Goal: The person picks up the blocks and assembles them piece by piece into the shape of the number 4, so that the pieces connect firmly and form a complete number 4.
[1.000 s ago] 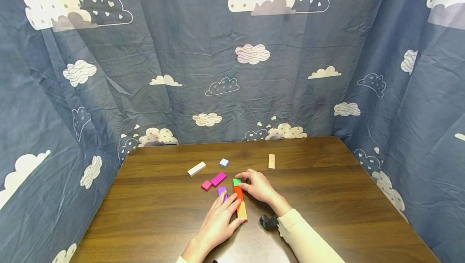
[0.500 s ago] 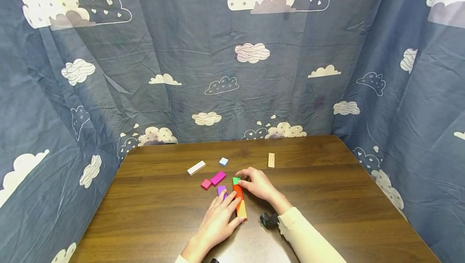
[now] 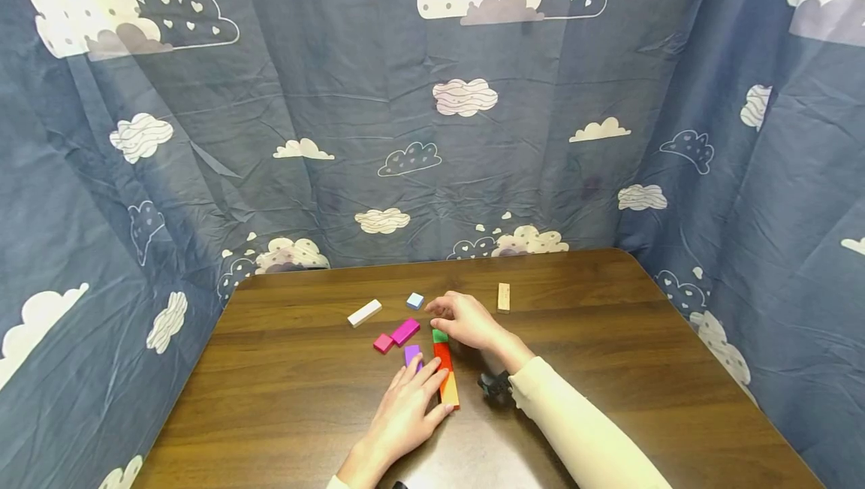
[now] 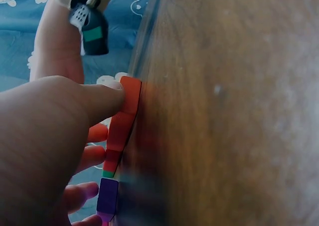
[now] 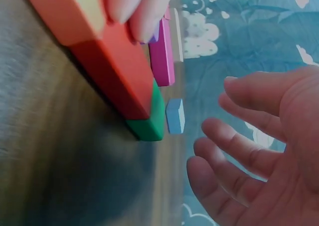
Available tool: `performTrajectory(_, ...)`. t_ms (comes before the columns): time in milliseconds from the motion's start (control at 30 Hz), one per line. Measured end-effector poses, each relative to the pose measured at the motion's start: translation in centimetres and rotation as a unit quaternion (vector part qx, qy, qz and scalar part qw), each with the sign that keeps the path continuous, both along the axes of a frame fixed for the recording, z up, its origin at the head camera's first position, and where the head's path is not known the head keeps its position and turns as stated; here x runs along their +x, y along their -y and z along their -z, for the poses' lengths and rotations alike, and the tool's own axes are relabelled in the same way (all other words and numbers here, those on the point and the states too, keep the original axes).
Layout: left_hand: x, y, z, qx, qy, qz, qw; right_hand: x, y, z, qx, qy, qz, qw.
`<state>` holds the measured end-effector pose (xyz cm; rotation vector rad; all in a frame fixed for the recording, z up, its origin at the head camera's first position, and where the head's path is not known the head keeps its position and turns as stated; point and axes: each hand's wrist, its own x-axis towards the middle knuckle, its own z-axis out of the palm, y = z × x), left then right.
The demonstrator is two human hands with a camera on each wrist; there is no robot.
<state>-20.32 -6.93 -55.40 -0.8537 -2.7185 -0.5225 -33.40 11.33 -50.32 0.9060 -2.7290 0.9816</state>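
Observation:
A row of blocks lies on the table: green (image 3: 440, 336), red (image 3: 442, 354) and orange (image 3: 450, 393), end to end. My left hand (image 3: 403, 412) lies along the row's left side, its fingertips touching the red block and its thumb at the orange block (image 4: 130, 94). Beside those fingers is a purple block (image 3: 412, 354), partly covered. Just past the green end hovers my right hand (image 3: 468, 321), fingers loosely bent and holding nothing. Its fingertips are near a small light blue block (image 3: 415, 300). In the right wrist view, space shows between that hand and the green block (image 5: 152, 118).
Left of the row lie a magenta block (image 3: 406, 332) and a small pinkish-red block (image 3: 383, 343), close together. Farther back are a white block (image 3: 365, 312) and a pale wooden block (image 3: 504, 298). A cloud-patterned curtain (image 3: 324, 196) hangs behind the brown table (image 3: 270, 391).
My right hand has come off the green block and shifted away from me and slightly left, toward the light blue block. The left hand stays where it was on the row.

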Motion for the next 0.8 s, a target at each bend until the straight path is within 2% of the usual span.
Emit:
performTrajectory(200, 0.0, 0.1, 0.0, -0.004, 0.002, 0.001, 1.0, -0.9, 1.3, -0.9, 0.032, 0.016, -0.009, 0.9993)
performTrajectory(400, -0.1, 0.0, -0.1, -0.01, 0.0, -0.001, 1.0, -1.6, 2.6, -1.3, 0.092, -0.009, -0.045, 0.9947)
performTrajectory(600, -0.2, 0.1, 0.0, -0.006, -0.001, -0.002, 1.0, -2.6, 3.5, -1.1, 0.145, -0.025, -0.074, 0.9863)
performTrajectory(800, 0.0, 0.1, 0.1, -0.002, 0.003, -0.003, 1.0, -3.4, 3.8, -0.3, 0.154, -0.013, -0.105, 0.9825)
